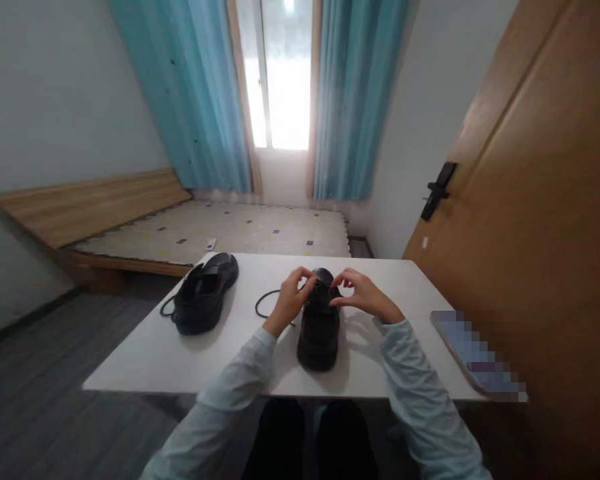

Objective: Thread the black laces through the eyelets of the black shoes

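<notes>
Black shoe (320, 327) lies lengthwise, toe away from the person; both hands' fingers (300, 279) pinch its lace (266, 303).

A second black shoe (206, 292) is placed on the white counter (145, 353), well apart to the left. Behind, a bare bed (220, 230), blue curtains (200, 93) and a wooden door (530, 200) are seen; a blurred item (477, 357), possibly a phone, lies at the right edge.

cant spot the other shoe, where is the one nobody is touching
In the head view the second shoe lies on the white table toward its far left corner, left of the left hand and the shoe being laced.
</notes>
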`<action>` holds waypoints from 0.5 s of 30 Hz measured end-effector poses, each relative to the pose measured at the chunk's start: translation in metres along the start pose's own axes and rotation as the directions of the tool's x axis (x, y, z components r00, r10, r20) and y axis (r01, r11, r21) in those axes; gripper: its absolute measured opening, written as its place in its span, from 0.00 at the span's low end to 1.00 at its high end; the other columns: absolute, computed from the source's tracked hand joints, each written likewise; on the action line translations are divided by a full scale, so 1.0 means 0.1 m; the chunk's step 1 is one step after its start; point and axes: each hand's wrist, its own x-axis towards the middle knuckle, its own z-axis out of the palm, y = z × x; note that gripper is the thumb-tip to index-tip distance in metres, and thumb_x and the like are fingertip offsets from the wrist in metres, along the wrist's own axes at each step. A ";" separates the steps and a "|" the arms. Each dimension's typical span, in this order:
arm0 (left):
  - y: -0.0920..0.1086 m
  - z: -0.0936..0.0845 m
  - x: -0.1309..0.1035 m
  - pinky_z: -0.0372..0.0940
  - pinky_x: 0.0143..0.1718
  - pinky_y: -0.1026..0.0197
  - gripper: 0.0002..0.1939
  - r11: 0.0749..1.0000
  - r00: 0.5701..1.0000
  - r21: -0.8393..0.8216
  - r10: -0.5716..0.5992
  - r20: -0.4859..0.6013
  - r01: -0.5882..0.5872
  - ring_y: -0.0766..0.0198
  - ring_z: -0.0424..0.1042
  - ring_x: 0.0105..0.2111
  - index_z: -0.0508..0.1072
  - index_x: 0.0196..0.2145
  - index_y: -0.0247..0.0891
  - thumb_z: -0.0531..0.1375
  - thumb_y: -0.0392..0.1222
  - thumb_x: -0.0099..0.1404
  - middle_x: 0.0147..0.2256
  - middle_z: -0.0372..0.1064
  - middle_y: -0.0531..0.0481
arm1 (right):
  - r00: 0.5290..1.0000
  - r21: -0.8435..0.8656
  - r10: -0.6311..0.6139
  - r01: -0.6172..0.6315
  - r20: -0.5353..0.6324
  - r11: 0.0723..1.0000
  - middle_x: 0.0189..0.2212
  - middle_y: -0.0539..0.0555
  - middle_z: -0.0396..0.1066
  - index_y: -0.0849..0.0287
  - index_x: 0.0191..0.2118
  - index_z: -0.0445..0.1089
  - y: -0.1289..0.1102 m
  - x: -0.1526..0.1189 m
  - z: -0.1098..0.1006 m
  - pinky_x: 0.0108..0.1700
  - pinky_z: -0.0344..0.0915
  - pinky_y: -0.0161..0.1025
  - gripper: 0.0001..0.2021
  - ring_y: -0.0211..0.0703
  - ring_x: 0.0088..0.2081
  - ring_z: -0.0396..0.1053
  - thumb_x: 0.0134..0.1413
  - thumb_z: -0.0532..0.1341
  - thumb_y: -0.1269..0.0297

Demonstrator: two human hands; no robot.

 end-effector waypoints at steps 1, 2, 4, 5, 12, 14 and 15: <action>-0.01 -0.01 0.01 0.61 0.44 0.58 0.09 0.996 0.999 -0.083 -0.032 -0.033 0.029 0.62 0.70 0.37 0.66 0.31 0.38 0.55 0.46 0.63 0.33 0.71 0.49 | 1.000 -0.008 -0.019 0.019 -0.008 1.000 0.35 0.54 0.67 0.60 0.35 0.70 0.00 0.00 0.00 0.40 0.64 0.41 0.17 0.43 0.35 0.65 0.39 0.71 0.57; -0.02 -0.02 0.02 0.62 0.44 0.57 0.09 0.984 0.996 -0.171 -0.066 -0.060 0.054 0.62 0.71 0.37 0.65 0.32 0.38 0.55 0.46 0.64 0.33 0.72 0.49 | 0.999 -0.012 -0.034 0.034 -0.014 0.999 0.35 0.54 0.67 0.59 0.35 0.71 0.00 0.00 0.00 0.42 0.64 0.42 0.17 0.44 0.37 0.65 0.39 0.71 0.57; -0.04 -0.05 0.05 0.62 0.46 0.55 0.09 0.929 0.986 -0.357 -0.138 -0.098 0.094 0.62 0.72 0.38 0.62 0.33 0.39 0.54 0.47 0.64 0.33 0.73 0.49 | 0.998 -0.011 -0.052 0.052 -0.017 0.999 0.36 0.54 0.67 0.59 0.35 0.70 0.01 0.00 -0.01 0.45 0.63 0.43 0.17 0.45 0.40 0.66 0.39 0.71 0.57; -0.05 -0.06 0.06 0.62 0.47 0.53 0.09 0.878 0.978 -0.467 -0.177 -0.109 0.107 0.61 0.73 0.39 0.61 0.33 0.39 0.54 0.47 0.64 0.32 0.74 0.49 | 0.998 -0.004 -0.057 0.057 -0.014 0.998 0.37 0.54 0.67 0.59 0.35 0.70 0.00 0.00 -0.01 0.46 0.63 0.44 0.17 0.45 0.41 0.66 0.39 0.71 0.58; -0.03 -0.23 0.13 0.66 0.46 0.47 0.10 0.543 0.932 -0.827 -0.356 -0.070 0.146 0.64 0.74 0.33 0.58 0.31 0.39 0.57 0.45 0.61 0.28 0.71 0.55 | 0.999 0.085 -0.015 0.013 0.032 0.996 0.44 0.57 0.69 0.58 0.38 0.67 -0.01 -0.03 0.01 0.49 0.64 0.46 0.16 0.48 0.47 0.67 0.43 0.69 0.58; 0.00 -0.25 0.13 0.68 0.43 0.49 0.10 0.510 0.935 -0.848 -0.351 -0.051 0.144 0.67 0.72 0.29 0.58 0.31 0.39 0.58 0.44 0.60 0.26 0.67 0.57 | 0.999 0.119 -0.007 0.000 0.053 0.993 0.49 0.58 0.68 0.57 0.38 0.66 -0.01 -0.03 0.01 0.51 0.62 0.48 0.16 0.49 0.51 0.66 0.44 0.68 0.58; 0.02 -0.26 0.12 0.69 0.41 0.51 0.10 0.503 0.937 -0.851 -0.348 -0.041 0.150 0.69 0.70 0.27 0.58 0.30 0.39 0.58 0.43 0.60 0.25 0.65 0.58 | 0.998 0.137 -0.004 -0.005 0.064 0.991 0.50 0.58 0.68 0.57 0.39 0.66 -0.01 -0.04 0.01 0.53 0.62 0.49 0.16 0.50 0.52 0.66 0.44 0.68 0.58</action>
